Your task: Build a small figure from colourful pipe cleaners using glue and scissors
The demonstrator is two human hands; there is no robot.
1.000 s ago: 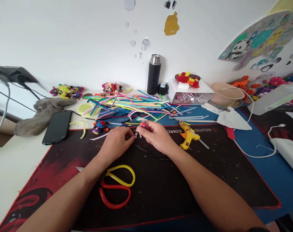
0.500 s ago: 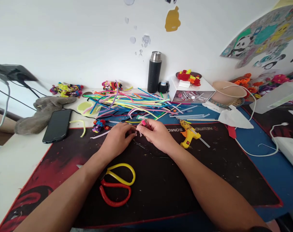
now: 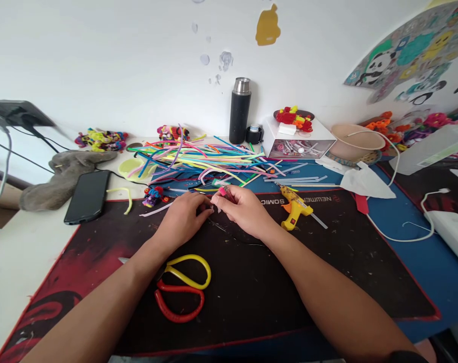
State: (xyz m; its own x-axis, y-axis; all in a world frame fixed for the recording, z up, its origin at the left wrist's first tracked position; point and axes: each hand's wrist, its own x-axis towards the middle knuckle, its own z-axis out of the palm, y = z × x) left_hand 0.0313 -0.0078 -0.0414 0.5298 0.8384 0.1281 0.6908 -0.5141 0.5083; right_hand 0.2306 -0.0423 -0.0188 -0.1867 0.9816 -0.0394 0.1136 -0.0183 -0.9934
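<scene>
Over the black desk mat (image 3: 251,282), my left hand (image 3: 185,214) and my right hand (image 3: 244,209) meet fingertip to fingertip. Curled fingers of my right hand hold a small item with a bright pink end (image 3: 223,191); its kind is unclear. A tiny pale scrap (image 3: 218,208) shows at the fingertips between the hands. My left fingers are pinched together, and what they grip is hidden. Beside my left forearm lie scissors (image 3: 183,287) with one yellow and one red handle, blades partly under the arm. A yellow glue gun (image 3: 295,206) rests right of my right hand.
Behind my hands spreads a pile of colourful pipe cleaners (image 3: 198,159). A black thermos (image 3: 239,111) and a white box (image 3: 300,138) stand by the wall. To the left lies a phone (image 3: 87,196); a white cable (image 3: 399,239) curves across the right side.
The whole view has shifted slightly up and left. My hands stay together in nearly the same pose, and nothing on the desk has visibly moved.
</scene>
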